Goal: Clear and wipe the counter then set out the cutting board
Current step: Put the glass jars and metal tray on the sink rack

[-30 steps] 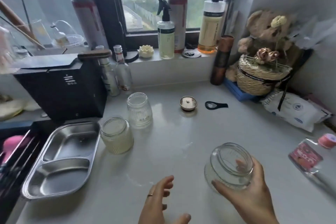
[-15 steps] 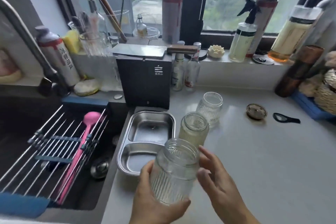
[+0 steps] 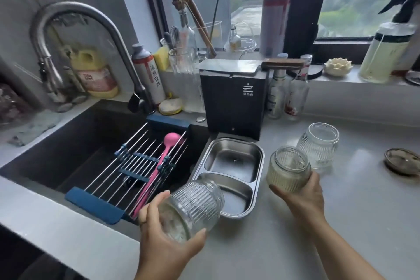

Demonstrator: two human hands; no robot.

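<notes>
My left hand (image 3: 159, 236) grips a clear ribbed glass jar (image 3: 193, 207), tilted with its mouth toward the steel tray, just above the counter's front left. My right hand (image 3: 302, 197) is closed around a second ribbed jar (image 3: 288, 168) holding a pale yellowish fill, upright beside the tray. A third empty ribbed jar (image 3: 318, 143) stands on the grey counter (image 3: 363, 211) behind it. A round metal lid (image 3: 401, 161) lies at the right edge. No cutting board is in sight.
A two-compartment steel tray (image 3: 256, 204) sits by the sink (image 3: 68, 143), which carries a roll-up rack (image 3: 136, 166) and a pink spoon (image 3: 159, 166). A black box (image 3: 234, 102) with a cleaver on top stands behind. Bottles line the windowsill.
The view swung left toward the sink. The clear jar passed from my right hand to my left hand alone, and my right hand took hold of the yellowish jar.
</notes>
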